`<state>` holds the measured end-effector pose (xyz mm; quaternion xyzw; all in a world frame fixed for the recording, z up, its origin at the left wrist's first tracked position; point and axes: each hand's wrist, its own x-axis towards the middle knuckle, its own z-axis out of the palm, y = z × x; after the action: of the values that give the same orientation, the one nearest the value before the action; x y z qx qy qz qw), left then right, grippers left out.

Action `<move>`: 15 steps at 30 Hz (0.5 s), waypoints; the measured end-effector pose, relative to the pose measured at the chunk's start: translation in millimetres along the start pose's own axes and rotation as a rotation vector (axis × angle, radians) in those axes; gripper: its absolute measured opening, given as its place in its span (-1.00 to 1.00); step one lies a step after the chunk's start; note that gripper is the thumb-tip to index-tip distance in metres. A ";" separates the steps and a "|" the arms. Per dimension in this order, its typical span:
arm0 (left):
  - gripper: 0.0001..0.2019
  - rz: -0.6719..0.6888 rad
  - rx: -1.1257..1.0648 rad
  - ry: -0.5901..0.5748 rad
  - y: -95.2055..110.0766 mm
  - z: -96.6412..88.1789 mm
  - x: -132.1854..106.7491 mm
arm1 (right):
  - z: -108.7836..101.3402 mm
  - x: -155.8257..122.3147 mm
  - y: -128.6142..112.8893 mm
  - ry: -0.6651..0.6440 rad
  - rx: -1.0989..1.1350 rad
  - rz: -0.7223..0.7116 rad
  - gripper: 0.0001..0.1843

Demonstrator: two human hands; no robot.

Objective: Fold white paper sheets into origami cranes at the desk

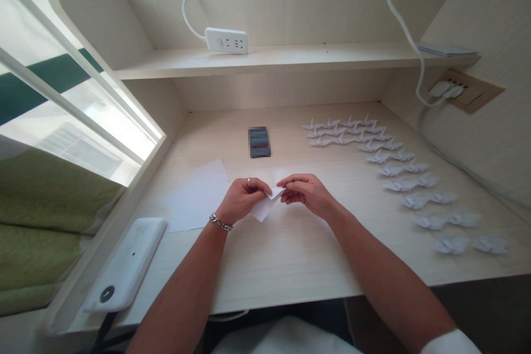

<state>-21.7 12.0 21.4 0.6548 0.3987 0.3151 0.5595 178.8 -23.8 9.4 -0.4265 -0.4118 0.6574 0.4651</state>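
Note:
A partly folded piece of white paper (263,209) is held just above the desk, between both hands. My left hand (243,197) wears a ring and pinches the paper's upper left edge between thumb and fingers. At its upper right corner, my right hand (306,192) grips the same paper with its fingertips. Beside my left hand lie flat white sheets of paper (194,193). Rows of folded white paper cranes (381,156) stand on the right side of the desk.
Behind my hands lies a dark phone-like object (259,142), its face blurred. A white device (126,265) rests at the left desk edge. The shelf (282,61) carries a power strip (226,41). A white cable (398,11) runs to the wall socket (470,91).

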 end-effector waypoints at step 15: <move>-0.82 0.018 0.001 -0.050 -4.2 -0.9 1.8 | 1.8 0.1 4.7 0.042 -0.259 -0.087 -0.65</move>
<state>-22.3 14.2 17.4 0.6663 0.3787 0.3037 0.5660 175.9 -25.0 5.5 -0.4781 -0.5014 0.5691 0.4429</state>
